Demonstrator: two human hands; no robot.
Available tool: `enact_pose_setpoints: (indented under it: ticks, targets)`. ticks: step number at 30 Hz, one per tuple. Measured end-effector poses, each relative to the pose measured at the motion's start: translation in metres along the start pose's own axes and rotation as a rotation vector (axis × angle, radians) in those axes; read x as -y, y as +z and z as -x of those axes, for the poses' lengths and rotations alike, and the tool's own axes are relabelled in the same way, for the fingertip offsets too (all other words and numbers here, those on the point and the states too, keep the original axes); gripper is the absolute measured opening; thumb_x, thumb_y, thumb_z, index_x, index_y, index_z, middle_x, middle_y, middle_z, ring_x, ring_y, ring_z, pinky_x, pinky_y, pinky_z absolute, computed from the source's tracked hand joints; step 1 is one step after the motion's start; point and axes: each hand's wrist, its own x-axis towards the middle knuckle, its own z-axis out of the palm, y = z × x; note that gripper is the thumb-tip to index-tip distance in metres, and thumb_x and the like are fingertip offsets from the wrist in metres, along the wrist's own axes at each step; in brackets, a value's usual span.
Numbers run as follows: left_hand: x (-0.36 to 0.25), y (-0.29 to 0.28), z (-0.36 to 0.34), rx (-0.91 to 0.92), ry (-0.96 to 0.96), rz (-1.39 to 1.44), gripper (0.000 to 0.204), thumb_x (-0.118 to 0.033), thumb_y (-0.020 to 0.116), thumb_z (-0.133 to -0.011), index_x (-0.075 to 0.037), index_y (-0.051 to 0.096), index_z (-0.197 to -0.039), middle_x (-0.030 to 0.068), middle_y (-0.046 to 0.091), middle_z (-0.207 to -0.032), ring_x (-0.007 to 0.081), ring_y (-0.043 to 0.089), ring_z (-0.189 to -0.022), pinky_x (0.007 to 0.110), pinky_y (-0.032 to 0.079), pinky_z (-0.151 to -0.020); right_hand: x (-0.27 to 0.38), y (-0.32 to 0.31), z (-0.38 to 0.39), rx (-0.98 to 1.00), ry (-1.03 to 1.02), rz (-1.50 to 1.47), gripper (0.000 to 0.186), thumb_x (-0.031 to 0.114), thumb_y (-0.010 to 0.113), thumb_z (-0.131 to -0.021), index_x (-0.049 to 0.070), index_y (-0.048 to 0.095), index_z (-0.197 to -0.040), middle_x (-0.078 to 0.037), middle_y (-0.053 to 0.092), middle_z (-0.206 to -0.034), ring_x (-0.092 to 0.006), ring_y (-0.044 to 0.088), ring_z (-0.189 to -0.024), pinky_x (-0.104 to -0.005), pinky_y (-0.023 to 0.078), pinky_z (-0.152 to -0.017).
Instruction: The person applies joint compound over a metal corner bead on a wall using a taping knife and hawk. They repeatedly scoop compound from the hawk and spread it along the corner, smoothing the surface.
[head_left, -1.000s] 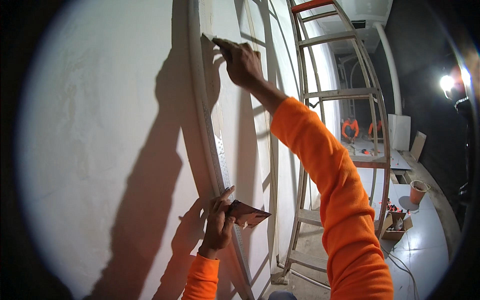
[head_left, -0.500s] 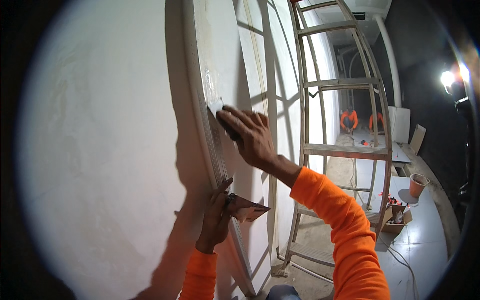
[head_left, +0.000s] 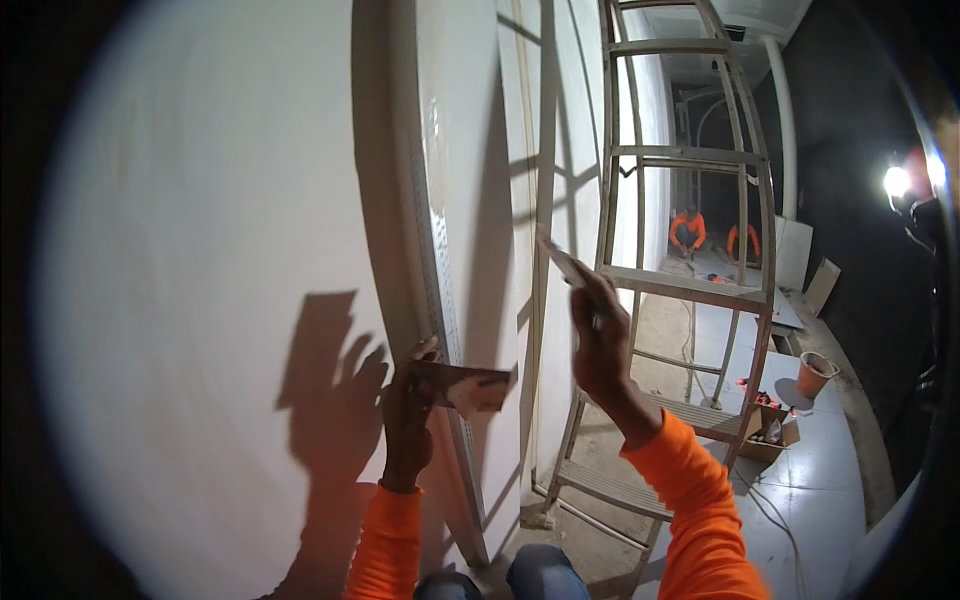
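My left hand (head_left: 406,425) is closed on a wide putty knife (head_left: 494,377) beside the wall's corner. White filler (head_left: 463,396) clings to that blade, and my fingertips are close to the corner. My right hand (head_left: 604,345) grips a second putty knife (head_left: 562,262), its pale blade tilted up and held away from the wall. A perforated corner bead (head_left: 441,275) runs down the edge of the projecting white wall (head_left: 465,180). Wet filler shines over the bead's upper stretch, while lower down its holes are visible.
A metal stepladder (head_left: 690,287) stands close on my right. Beyond it are a cardboard box (head_left: 764,447) of supplies, an orange-brown bucket (head_left: 815,375) and a cable (head_left: 775,515) on the floor. Two people in orange (head_left: 687,229) crouch far back. A bright lamp (head_left: 897,181) shines at right.
My right hand has drawn its putty knife off the corner bead, moving right and down. My left hand has shifted slightly, turning its filler-covered blade. The view has shifted too.
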Motion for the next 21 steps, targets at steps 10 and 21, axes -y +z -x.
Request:
enact_pose_setpoints:
  ticks: [10,21]
  targets:
    - [-0.029,0.008,0.097,-0.573,-0.378,0.415,0.035,-0.025,0.06,-0.11,-0.009,0.053,-0.14,0.0061,0.065,-0.124,0.0152,0.066,-0.105,0.034,0.056,-0.094,0.07,0.013,0.183,-0.007,1.125,-1.007,0.023,0.02,0.064,-0.106,0.001,0.068,-0.118,-0.013,0.075,-0.107,-0.0202,0.068,-0.087,-0.0368,0.054,-0.072]
    - [-0.029,-0.009,0.175,-0.63,-0.765,0.656,0.04,-0.029,0.066,-0.107,-0.012,0.055,-0.143,0.0025,0.067,-0.128,0.016,0.069,-0.108,0.033,0.059,-0.094,0.097,0.019,0.268,-0.107,1.403,-0.931,0.012,0.013,0.066,-0.106,0.006,0.063,-0.114,-0.008,0.072,-0.105,-0.0173,0.067,-0.09,-0.0343,0.053,-0.082]
